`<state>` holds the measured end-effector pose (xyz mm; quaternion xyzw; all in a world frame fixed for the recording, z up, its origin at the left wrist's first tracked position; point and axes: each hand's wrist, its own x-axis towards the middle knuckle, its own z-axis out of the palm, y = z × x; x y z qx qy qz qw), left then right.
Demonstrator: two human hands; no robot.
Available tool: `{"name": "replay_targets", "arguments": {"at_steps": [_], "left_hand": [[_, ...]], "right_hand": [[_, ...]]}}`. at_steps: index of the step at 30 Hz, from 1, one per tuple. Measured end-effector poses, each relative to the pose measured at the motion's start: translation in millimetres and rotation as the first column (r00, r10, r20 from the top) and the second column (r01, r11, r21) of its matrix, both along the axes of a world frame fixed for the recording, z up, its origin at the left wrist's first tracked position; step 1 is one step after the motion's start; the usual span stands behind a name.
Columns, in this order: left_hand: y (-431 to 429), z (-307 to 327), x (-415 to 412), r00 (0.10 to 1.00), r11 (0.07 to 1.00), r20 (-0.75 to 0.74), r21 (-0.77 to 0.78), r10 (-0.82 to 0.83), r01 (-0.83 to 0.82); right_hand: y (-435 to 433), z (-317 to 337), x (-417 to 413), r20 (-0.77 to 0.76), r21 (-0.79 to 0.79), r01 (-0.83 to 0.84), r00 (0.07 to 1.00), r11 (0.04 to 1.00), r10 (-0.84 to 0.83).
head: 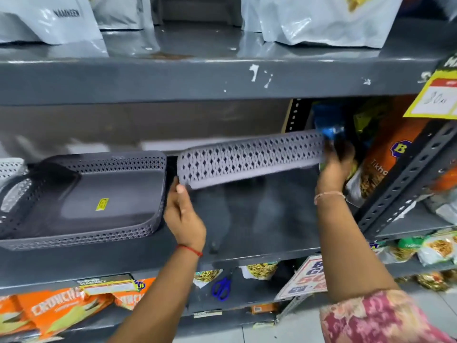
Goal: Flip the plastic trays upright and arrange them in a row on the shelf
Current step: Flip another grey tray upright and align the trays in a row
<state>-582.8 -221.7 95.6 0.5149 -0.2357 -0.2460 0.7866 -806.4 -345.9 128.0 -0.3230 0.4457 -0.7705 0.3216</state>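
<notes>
1. Hands: my left hand (184,214) pinches the lower left corner of the grey tray (249,158), thumb against its wall; my right hand (335,167) grips the tray's right end, fingers closed round it and partly blurred.
2. Shelf (247,253): dark metal, middle tier; bare surface shows beneath the held tray.
3. Dark tray (99,194): upright on the shelf at left, open side up, a yellow sticker (102,204) on its floor.
4. Grey tray: held above the shelf, tipped on edge so its perforated side wall faces me, just right of the dark tray.
5. White tray (11,167): only partly in view at the far left edge.
6. Scissors (221,288): blue-handled, on the tier below.
</notes>
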Motion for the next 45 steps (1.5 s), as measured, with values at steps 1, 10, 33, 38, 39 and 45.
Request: {"name": "replay_targets", "arguments": {"at_steps": [1,10,33,38,39,45], "left_hand": [[-4,9,7,1.0,1.0,-0.018,-0.007,0.006,-0.006],[-41,44,68,0.982,0.982,-0.047,0.04,-0.182,0.183],[-69,14,63,0.793,0.764,-0.053,0.236,-0.607,0.6],[-70,22,61,0.785,0.729,-0.11,0.311,-0.609,0.61],[-71,22,61,0.781,0.726,-0.111,0.305,-0.615,0.616],[-65,23,61,0.795,0.737,-0.099,0.32,-0.599,0.595]], "right_hand": [[-2,10,2,0.012,-0.027,-0.003,1.0,1.0,0.004],[-24,38,8,-0.09,0.093,0.024,0.996,0.995,-0.015],[-31,-39,-16,-0.593,0.564,0.174,0.766,0.807,0.25],[-32,-44,-16,-0.564,0.645,0.169,0.763,0.745,0.315],[-33,-44,-16,-0.56,0.65,0.166,0.764,0.741,0.32],[-35,-40,-18,-0.553,0.672,0.159,0.758,0.723,0.347]]}}
